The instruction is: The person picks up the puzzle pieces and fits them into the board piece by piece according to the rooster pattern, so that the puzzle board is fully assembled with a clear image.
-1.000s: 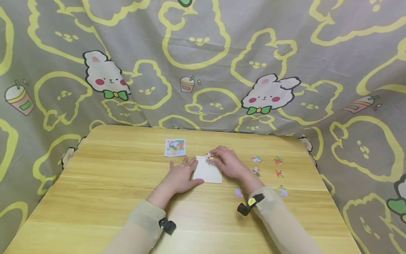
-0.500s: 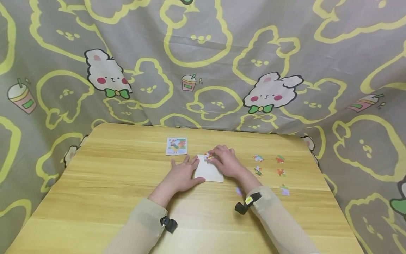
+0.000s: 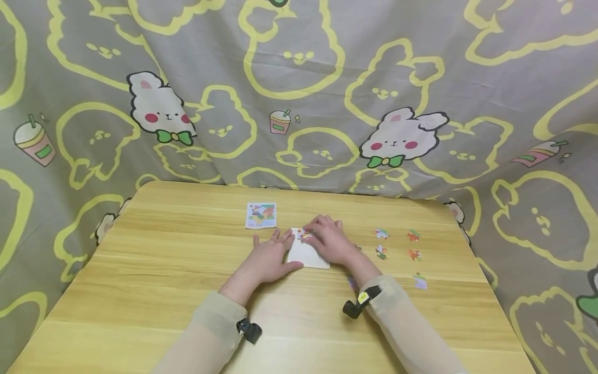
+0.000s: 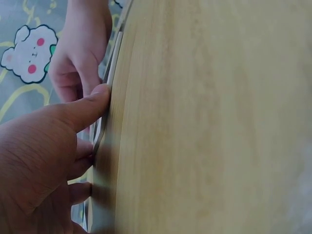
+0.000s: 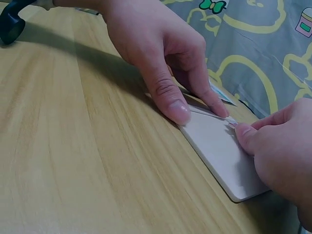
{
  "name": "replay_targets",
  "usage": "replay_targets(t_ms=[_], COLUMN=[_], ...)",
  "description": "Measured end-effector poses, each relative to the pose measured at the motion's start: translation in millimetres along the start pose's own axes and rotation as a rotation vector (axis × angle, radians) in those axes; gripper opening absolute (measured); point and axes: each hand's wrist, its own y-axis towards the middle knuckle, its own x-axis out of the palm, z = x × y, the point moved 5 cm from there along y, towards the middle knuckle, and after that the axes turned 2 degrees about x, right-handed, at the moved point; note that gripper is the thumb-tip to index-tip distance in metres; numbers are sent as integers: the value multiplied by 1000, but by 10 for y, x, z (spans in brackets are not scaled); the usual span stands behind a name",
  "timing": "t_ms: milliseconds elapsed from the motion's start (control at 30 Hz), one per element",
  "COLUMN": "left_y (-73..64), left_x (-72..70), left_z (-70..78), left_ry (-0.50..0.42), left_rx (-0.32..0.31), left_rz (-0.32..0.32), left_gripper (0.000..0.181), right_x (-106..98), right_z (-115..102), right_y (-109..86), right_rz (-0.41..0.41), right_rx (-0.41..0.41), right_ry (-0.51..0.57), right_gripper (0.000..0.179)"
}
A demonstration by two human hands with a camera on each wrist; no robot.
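Thin white square tray (image 3: 308,256) flat on smooth wood-grain worktop (image 3: 163,249), left hand (image 3: 266,261) spread wide at its left edge, right hand (image 3: 334,242) pinching glossy-printed puzzle piece (image 3: 302,234) at its far-left area.

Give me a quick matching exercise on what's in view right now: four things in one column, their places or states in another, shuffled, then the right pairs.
Things
1. Left hand
2. Right hand
3. Card
4. Curtain

Places or states
A. Lies on the table, printed with a bird
B. Pinches a piece at the far side of the board
C. Grey with yellow outlines, beyond the table
D. Touches the board's left edge, fingers spread

Pairs: 1-D, 2-B, 3-A, 4-C
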Motion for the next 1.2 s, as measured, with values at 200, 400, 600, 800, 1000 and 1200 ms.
replay_targets(t_ms=[200,400,600,800,1000,1200], left_y=[-8,-3,8,11,4,-9], left_x=[-11,5,22,26,4,-12], left_z=[5,2,-11,-17,-3,15], left_ry=[-5,-11,-9,-8,1,1], left_rx=[8,9,7,11,16,24], left_rz=[9,12,9,4,9,11], left_gripper=[90,90,90,91,89,87], right_x=[30,40,55,61,65,81], right_z=[-19,-26,-14,-23,-28,-21], right_y=[11,2,-13,-15,-3,16], right_rz=[-4,1,15,40,62,72], right_rx=[-10,-12,-28,-40,-29,0], right_ry=[3,3,-23,-22,-4,-8], right_gripper=[35,36,38,37,36,36])
